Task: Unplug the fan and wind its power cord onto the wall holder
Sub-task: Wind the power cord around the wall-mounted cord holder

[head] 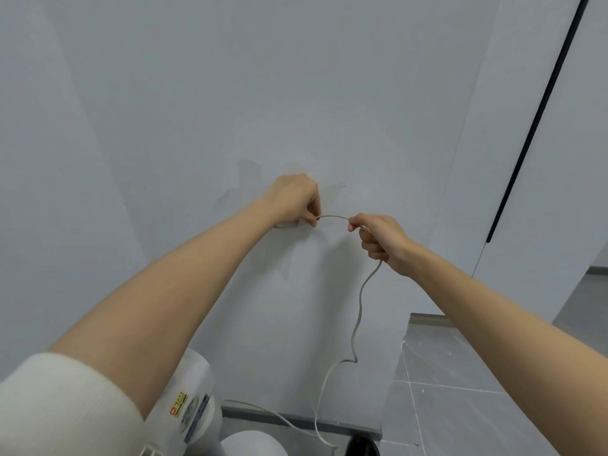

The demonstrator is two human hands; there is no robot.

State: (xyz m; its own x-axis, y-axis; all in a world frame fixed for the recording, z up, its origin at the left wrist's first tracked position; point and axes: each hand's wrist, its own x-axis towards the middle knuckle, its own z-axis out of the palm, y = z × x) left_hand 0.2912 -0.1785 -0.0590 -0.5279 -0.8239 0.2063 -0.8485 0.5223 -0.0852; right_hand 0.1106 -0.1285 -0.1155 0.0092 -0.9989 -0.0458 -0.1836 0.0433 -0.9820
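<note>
A thin white power cord (358, 301) runs from the floor up the wall to both hands. My right hand (378, 236) grips it in a fist, and a short arc of cord spans across to my left hand (294, 199). My left hand pinches the cord's end against the white wall, covering the spot where the wall holder would be; only a thin curved edge shows under the fingers. The white fan (194, 406) with a sticker stands at the bottom left, partly behind my left forearm. The plug is not visible.
The plain white wall (230, 93) fills most of the view. Grey tiled floor (444, 390) lies to the right, with a dark skirting strip at the wall's foot. A white door panel with a long black handle (539, 116) stands at the right. A black object (362, 447) sits on the floor.
</note>
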